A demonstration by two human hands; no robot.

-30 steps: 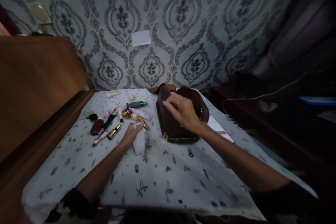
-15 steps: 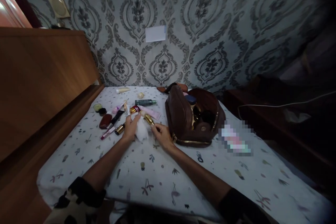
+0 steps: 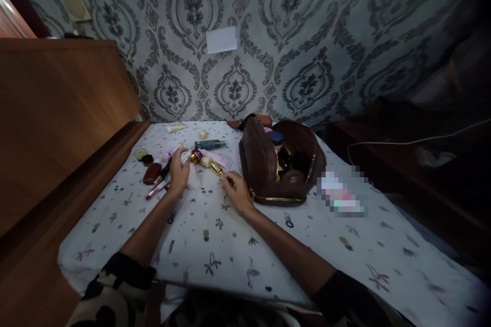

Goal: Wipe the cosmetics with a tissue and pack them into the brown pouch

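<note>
The right hand (image 3: 237, 193) lay on the tablecloth (image 3: 268, 235) with its fingertips pinched on the near end of a slim gold tube (image 3: 217, 168), which lay flat just left of the brown pouch (image 3: 278, 168). The left hand (image 3: 179, 168) rested, fingers curled, on a white tissue (image 3: 194, 176); whether it gripped the tissue I could not tell. By my reading, the tube was being picked out from the loose cosmetics, and lifting it would call for a firmer pinch, since it was thin and round. The pouch stood unzipped and gaping, holding a blue-lidded jar (image 3: 275, 137) and darker items too dim to name. Left of the hands lay a green bottle (image 3: 209, 144) and a dark red compact (image 3: 152, 173)
</note>
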